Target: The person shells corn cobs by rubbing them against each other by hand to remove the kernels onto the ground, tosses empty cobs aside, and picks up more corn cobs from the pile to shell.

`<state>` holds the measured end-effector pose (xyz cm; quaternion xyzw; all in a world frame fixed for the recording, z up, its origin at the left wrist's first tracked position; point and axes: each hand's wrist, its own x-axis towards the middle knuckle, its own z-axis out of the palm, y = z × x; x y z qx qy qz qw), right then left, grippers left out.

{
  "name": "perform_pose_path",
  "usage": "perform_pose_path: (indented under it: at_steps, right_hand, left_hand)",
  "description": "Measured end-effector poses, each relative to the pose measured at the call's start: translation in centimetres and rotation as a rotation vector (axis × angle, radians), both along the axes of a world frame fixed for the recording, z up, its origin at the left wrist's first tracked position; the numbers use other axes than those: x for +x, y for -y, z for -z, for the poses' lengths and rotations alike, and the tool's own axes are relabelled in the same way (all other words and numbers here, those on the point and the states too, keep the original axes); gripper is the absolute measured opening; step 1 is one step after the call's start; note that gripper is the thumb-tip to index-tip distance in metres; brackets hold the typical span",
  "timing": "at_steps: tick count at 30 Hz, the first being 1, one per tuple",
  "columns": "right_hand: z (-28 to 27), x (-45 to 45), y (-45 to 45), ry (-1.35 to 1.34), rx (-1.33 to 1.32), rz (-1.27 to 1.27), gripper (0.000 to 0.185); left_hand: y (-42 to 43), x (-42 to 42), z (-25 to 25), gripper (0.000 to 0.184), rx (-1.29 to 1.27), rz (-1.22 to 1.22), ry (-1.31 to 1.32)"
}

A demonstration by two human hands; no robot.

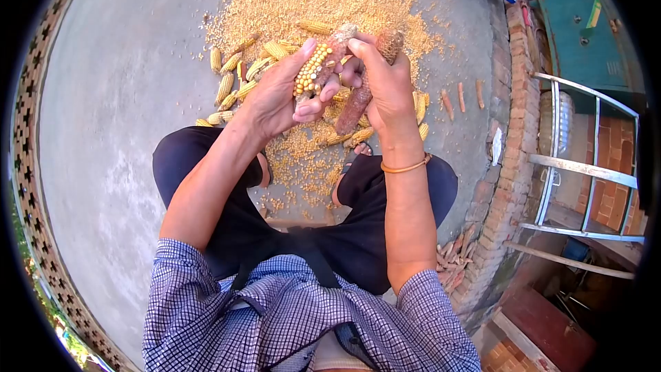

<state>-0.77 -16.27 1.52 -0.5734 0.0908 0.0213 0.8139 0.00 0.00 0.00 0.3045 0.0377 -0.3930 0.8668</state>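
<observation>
so the left hand [275, 100] has the half-stripped corn ear [313, 67] gripped – long axis slanting forward and right, far end just beside the right hand [392, 86], which is wrapped round a reddish cob [354, 107] – loose kernels [296, 7] spread beyond both

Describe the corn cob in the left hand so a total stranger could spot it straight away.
Find the big spread of loose kernels on the grey floor, then the two hands in front of it. The left hand holds the partly stripped cob, yellow kernels on one part and bare core on another. The reddish cob in the right hand shows no such yellow patch.
</observation>
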Motion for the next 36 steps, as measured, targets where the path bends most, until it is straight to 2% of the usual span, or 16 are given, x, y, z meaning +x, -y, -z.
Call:
perform_pose_path:
  at_steps: [2,5,9,18,21,24,29,32,34,36]
  right_hand:
    - [0.2,0.1,0.5,0.004,0.126,-0.092,0.019]
    - [-0.9,-0.1,1.2,0.049,0.170,-0.208,0.015]
    - [-0.2,-0.3,0.8,0.104,0.282,-0.222,0.013]
    - [-0.9,-0.3,0.1,0.045,0.265,-0.160,0.013]
    - [-1.1,-0.4,-0.3,0.011,0.225,-0.101,0.013]
    - [-0.5,-0.3,-0.4,-0.011,0.147,-0.034,0.013]
    - [-0.1,-0.1,-0.5,0.024,-0.107,0.133,0.026]
    - [-1.9,-1.0,-2.4,0.102,-0.082,0.086,0.035]
    - [-0.7,-0.8,-3.5,0.231,-0.246,0.104,0.044]
    - [-1.0,-1.6,-4.4,0.142,-0.130,0.076,0.063]
  left_hand:
    - [-0.3,0.2,0.7,0.055,-0.074,0.068,0.064]
    - [-0.6,-0.5,0.2,0.060,-0.113,0.098,0.105]
    - [-0.9,-0.7,-0.3,0.064,-0.199,0.147,0.113]
    - [-1.0,-0.5,-0.5,0.061,-0.069,0.080,0.078]
    - [-0.4,-0.7,-1.1,0.057,0.122,0.069,0.149]
    - [-0.2,-0.6,-0.8,0.054,0.081,0.037,0.126]
    - [-0.3,-0.3,0.5,0.049,0.077,-0.035,0.111]
    - [0.4,-0.4,1.0,0.042,0.148,-0.165,0.188]
    - [0.9,-0.5,0.9,0.039,0.260,-0.261,0.215]
    - [1.4,-0.6,0.8,0.039,0.325,-0.309,0.273]
